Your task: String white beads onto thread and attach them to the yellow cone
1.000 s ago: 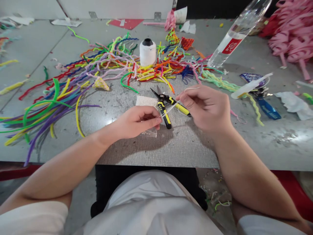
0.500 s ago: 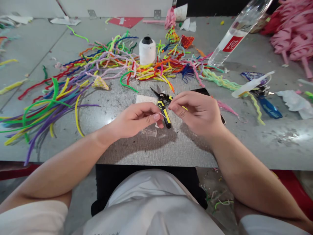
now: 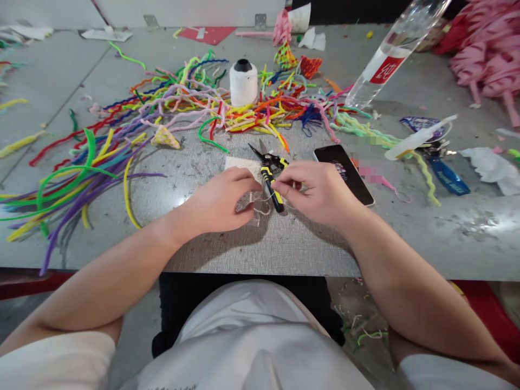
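My right hand point(image 3: 319, 187) pinches a thin white thread point(image 3: 266, 212) between thumb and forefinger, above the handles of the snips point(image 3: 272, 187). The thread hangs in a loose loop toward my left hand point(image 3: 223, 200), whose thumb and forefinger stand apart. The snips, black with yellow handles, lie on the table with their blades parted. A pale textured sheet point(image 3: 235, 162) and a small clear bag point(image 3: 255, 219) are partly hidden by my left hand. A black phone point(image 3: 345, 176) lies just beyond my right hand.
Colourful fuzzy stems point(image 3: 142, 119) spread across the table behind and left of my hands. Among them stands a white thread spool point(image 3: 244, 86). A clear bottle point(image 3: 394, 59) leans at the back right, near a white glue bottle point(image 3: 418, 140) and pink bundles point(image 3: 487, 59).
My left hand has spread its thumb and forefinger and no longer pinches the thread. My right hand has moved slightly down and left, uncovering more of the phone. The thread now hangs in a loop.
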`<state>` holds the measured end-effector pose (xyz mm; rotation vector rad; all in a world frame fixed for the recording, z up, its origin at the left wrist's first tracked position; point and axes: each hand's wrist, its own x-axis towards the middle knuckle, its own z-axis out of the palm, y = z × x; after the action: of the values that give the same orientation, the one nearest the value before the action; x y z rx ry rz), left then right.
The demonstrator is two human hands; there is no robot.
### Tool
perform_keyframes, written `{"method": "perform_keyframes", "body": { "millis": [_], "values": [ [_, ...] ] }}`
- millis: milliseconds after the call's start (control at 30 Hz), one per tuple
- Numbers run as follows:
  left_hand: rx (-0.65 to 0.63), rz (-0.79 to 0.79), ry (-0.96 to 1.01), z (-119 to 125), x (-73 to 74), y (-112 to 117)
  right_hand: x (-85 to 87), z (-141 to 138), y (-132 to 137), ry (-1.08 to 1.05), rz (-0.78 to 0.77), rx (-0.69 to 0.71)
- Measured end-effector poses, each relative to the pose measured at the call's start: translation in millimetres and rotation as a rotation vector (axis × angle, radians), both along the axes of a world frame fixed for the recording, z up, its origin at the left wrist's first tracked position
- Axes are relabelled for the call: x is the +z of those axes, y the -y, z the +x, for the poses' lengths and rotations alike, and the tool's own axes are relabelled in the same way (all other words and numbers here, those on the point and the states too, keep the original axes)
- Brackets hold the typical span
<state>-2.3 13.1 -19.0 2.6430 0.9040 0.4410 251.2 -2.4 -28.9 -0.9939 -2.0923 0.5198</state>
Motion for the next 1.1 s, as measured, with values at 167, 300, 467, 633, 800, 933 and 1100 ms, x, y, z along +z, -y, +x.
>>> {"method": "perform_keyframes", "body": {
  "millis": [167,300,467,633,800,933,1100],
  "values": [
    [0.034,0.020,-0.147,-3,5.2,-3,4.2,1,1,-0.019,0.016,-0.018],
    [0.028,-0.002,-0.120,-4,7.4,-3,12.9,2,4,-0.147,0.068,-0.053],
    [0.033,-0.002,-0.073,-5,5.3,-2,19.0,5,8,-0.290,0.055,-0.042],
    [0.027,-0.014,-0.115,-4,0.1,-3,20.2,5,8,-0.299,0.042,-0.025],
    [0.044,-0.011,-0.148,-1,-6.1,-4,21.3,4,8,-0.251,0.060,-0.041],
    [0.048,-0.057,-0.170,2,-7.6,-2,21.5,4,9,-0.269,0.071,-0.024],
    [0.030,-0.015,-0.058,1,-2.8,-2,20.8,5,9,-0.301,0.041,-0.028]
  ]
}}
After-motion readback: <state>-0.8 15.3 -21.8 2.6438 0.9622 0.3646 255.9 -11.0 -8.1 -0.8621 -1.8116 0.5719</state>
